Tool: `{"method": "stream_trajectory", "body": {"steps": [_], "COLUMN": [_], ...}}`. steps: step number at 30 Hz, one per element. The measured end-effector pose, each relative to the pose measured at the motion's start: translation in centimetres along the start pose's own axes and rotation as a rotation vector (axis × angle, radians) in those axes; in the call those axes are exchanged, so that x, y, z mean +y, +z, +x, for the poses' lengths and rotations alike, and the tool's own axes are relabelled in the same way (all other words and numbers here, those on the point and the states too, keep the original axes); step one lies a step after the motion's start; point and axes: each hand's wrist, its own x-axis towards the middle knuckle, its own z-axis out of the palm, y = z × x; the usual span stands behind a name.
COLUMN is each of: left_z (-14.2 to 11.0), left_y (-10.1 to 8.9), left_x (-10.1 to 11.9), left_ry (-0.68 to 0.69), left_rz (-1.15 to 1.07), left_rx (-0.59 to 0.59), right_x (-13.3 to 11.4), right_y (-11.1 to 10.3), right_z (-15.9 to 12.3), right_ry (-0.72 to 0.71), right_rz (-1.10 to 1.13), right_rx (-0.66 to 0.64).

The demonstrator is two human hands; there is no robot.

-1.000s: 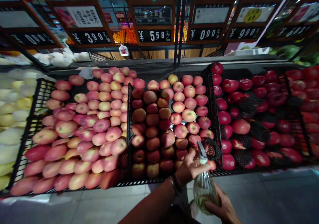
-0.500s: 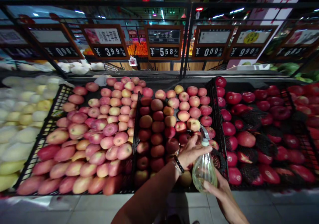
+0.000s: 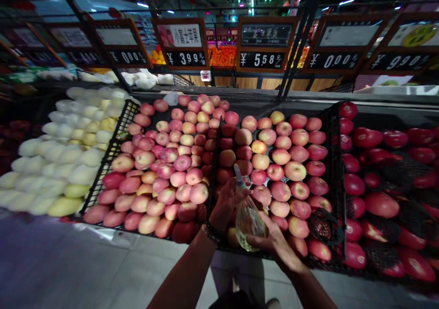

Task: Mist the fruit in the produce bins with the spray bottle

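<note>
A clear spray bottle (image 3: 249, 222) with pale yellowish liquid is held between my hands, its nozzle tilted up and to the left. My left hand (image 3: 224, 203), with a dark beaded bracelet at the wrist, is closed around the neck and spray head. Around the lower body of the bottle wraps my right hand (image 3: 272, 241). Both hands are above the front left part of the middle crate of apples (image 3: 280, 191). Some apples beneath the hands and bottle are hidden. No spray can be made out clearly.
A black crate of apples (image 3: 168, 155) lies to the left, with pale net-wrapped fruit (image 3: 65, 162) beyond it. Dark red apples (image 3: 381, 204) fill the right crate. A black crate divider (image 3: 214, 171) separates the apple crates. Price signs (image 3: 262, 46) hang behind. Grey floor tiles (image 3: 137, 268) lie in front.
The view has turned left, shifting the crates rightward. My hands and the spray bottle have moved left across the middle crate, and the nozzle now tilts left.
</note>
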Motion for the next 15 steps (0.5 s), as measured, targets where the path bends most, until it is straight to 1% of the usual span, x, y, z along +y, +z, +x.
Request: {"method": "stream_trajectory", "body": {"steps": [3,5,8,10,12,15], "left_z": [-2.2,-3.4,-4.9,-5.5,-6.1,-6.8], "left_y": [-2.5,-3.9,-5.6,-6.4,-6.8,-7.0], "left_x": [-0.3,-0.8,-1.7,-2.0,-2.1,-2.6], "left_ry": [-0.066,-0.076,-0.086,-0.099,-0.108,-0.142], "left_rz": [-0.042,-0.054,-0.045,-0.021,0.007,0.026], "left_rx": [0.082,0.127,0.096,0.070,0.074,0.041], "right_x": [1.7,2.5,3.2,3.5,3.9,5.5], "right_y": [2.1,3.3,4.4,4.9,5.3,5.6], "right_z": [0.7,0.9,0.5,0.0,-0.7,-1.8], "right_ry": [0.070,0.078,0.064,0.067,0.078,0.106], "right_rz": [0.103,0.125,0.111,0.128,0.157,0.200], "right_rx": [-0.041,-0.075,-0.116,-0.122,-0.117,-0.097]}}
